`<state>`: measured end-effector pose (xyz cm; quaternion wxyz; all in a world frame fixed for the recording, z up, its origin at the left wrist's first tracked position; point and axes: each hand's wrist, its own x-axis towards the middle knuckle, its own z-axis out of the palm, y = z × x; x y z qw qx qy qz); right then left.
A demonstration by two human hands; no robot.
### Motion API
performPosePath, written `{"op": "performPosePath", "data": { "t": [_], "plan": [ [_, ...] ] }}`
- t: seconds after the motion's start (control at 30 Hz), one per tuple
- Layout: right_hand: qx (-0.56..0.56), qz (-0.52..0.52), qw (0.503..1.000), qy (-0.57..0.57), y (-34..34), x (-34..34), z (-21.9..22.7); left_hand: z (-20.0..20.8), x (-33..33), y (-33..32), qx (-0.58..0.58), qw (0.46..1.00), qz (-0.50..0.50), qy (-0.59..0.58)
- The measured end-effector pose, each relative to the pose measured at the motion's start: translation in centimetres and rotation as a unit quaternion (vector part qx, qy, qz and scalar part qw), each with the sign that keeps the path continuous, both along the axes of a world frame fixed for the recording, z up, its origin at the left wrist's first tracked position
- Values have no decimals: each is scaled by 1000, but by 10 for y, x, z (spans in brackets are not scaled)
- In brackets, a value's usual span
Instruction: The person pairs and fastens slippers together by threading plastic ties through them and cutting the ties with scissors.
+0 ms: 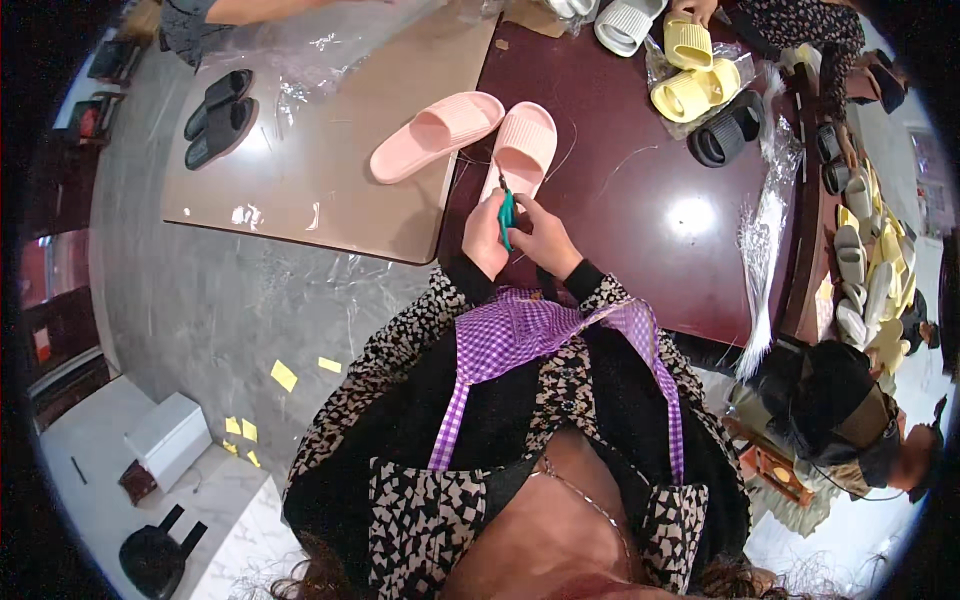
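Note:
Teal-handled scissors [507,219] are in my right hand [545,240], whose fingers close around the handles. The blades point away from me, over the heel of an upright pink slide slipper [525,145]. My left hand [485,235] is closed beside the scissors, at the left of that heel; what its fingers pinch is hidden. A second pink slipper [430,142] lies just left of the first, angled, with its toe close to the first one's strap. Thin clear strands curve on the table around the pair.
Black slippers [218,120] lie on the beige tabletop [340,190] at left. On the dark red table [640,230], yellow slippers [695,90], a black pair [725,130] and a bundle of white strands [762,250] lie right. Co-workers' arms [255,10] reach in at the far side.

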<state>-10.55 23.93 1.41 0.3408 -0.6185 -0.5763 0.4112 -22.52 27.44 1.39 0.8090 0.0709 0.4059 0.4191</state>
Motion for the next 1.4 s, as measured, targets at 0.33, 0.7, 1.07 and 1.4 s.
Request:
{"op": "performPosePath", "data": {
  "t": [0.33,0.7,1.07,1.4],
  "plan": [
    [-46,-18,986,159,-3,10,-19,-42,-24,39,97,976,-39,189],
    [-258,32,916,307,-2,4,-6,-58,-30,85,84,984,-38,153],
    [-281,1,913,296,10,1,-15,-56,-27,86,38,986,-22,163],
    [-264,-35,919,290,15,-3,-12,-60,-32,83,77,985,-61,142]
  ]
}}
